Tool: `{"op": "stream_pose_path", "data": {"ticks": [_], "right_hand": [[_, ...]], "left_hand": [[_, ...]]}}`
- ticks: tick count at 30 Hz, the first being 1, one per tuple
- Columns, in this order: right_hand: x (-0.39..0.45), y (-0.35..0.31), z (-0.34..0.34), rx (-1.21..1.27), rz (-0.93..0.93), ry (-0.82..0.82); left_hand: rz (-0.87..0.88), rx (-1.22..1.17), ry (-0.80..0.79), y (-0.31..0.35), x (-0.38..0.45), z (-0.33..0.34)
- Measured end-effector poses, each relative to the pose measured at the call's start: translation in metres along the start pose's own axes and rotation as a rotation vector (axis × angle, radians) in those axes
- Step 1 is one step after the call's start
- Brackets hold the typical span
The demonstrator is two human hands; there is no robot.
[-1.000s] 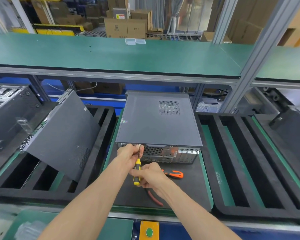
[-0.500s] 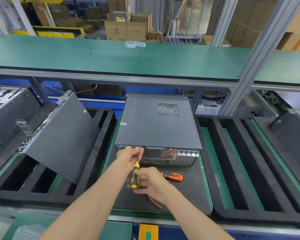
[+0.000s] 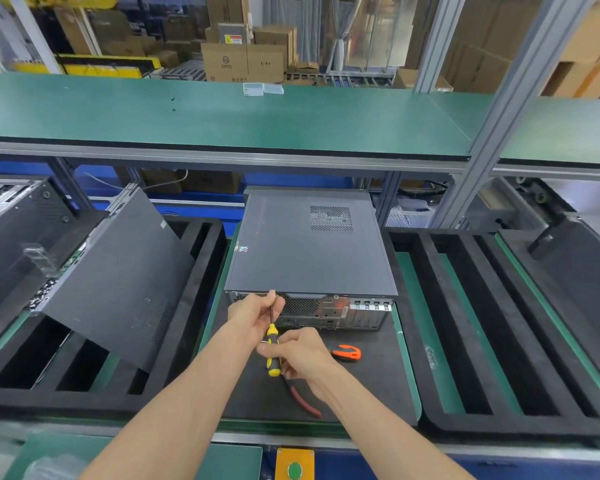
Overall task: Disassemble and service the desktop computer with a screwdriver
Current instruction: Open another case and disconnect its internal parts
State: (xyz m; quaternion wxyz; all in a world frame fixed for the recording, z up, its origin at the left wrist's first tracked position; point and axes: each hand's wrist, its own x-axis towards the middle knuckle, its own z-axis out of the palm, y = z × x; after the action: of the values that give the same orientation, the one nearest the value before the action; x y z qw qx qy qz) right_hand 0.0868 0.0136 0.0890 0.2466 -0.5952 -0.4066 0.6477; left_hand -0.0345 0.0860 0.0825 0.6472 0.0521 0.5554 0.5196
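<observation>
loose side panel (image 3: 118,282) leans in the foam tray (image 3: 201,271) far left. left hand (image 3: 253,315) pinches screwdriver (image 3: 272,348) shaft, tip at top left of computer (image 3: 309,247) rear, computer flat on black mat (image 3: 371,382) on table (image 3: 409,403). right hand (image 3: 300,355) curled round yellow handle, firm grip. orange pliers (image 3: 347,352) on mat just right of hands.

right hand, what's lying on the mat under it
Under the right hand a tool with red handles and another with an orange and black grip lie on the black mat. The hand covers their working ends, so what kind of tools they are cannot be told.
</observation>
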Motion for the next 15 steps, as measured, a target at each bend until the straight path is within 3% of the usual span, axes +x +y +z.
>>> {"op": "stream_pose_path", "data": {"ticks": [5, 11, 13, 15], "right_hand": [[0.001, 0.0, -0.006, -0.091, 0.043, 0.027], [-0.002, 0.01, -0.026, -0.188, 0.084, 0.045], [0.001, 0.014, -0.034, -0.228, 0.083, 0.119], [0.004, 0.018, -0.042, -0.288, 0.063, 0.183]], "left_hand": [[0.035, -0.062, -0.021, -0.009, 0.0, -0.006], [0.164, -0.215, 0.233, -0.018, 0.0, -0.021], [0.182, -0.264, 0.159, -0.021, 0.0, -0.029], [0.146, -0.326, -0.023, -0.024, -0.004, -0.034]]}}
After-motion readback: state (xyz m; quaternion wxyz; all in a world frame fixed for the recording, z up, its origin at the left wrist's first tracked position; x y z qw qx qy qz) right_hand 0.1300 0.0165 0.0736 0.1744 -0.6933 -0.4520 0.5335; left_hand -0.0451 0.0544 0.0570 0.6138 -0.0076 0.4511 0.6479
